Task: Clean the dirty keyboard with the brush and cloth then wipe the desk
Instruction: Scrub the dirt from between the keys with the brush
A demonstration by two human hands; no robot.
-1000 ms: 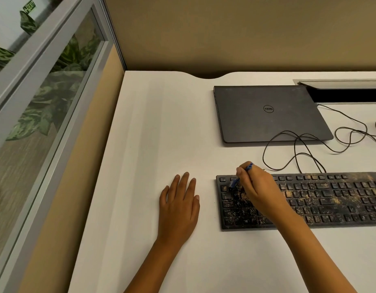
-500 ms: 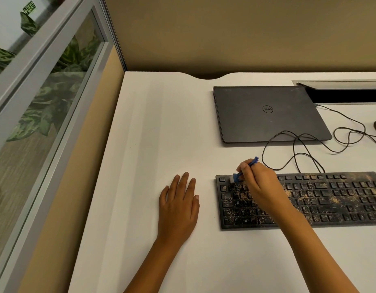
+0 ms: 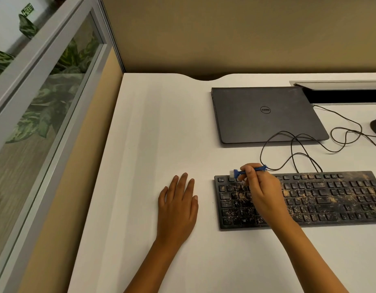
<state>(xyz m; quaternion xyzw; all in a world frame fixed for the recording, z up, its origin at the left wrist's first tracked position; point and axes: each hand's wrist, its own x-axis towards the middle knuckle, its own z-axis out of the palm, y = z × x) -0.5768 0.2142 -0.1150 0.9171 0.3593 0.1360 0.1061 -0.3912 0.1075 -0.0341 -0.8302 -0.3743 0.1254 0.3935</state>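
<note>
We see the right hand (image 3: 265, 193) pinching the brush (image 3: 244, 171) over the keyboard (image 3: 331, 197) (very dusty); the left hand (image 3: 178, 206) lies flat on the counter (image 3: 161, 134).

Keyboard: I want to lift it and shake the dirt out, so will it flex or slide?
The keyboard looks thin, flat and rigid, so probably light and stiff. Its cable loops loosely, so it may drag.
</note>
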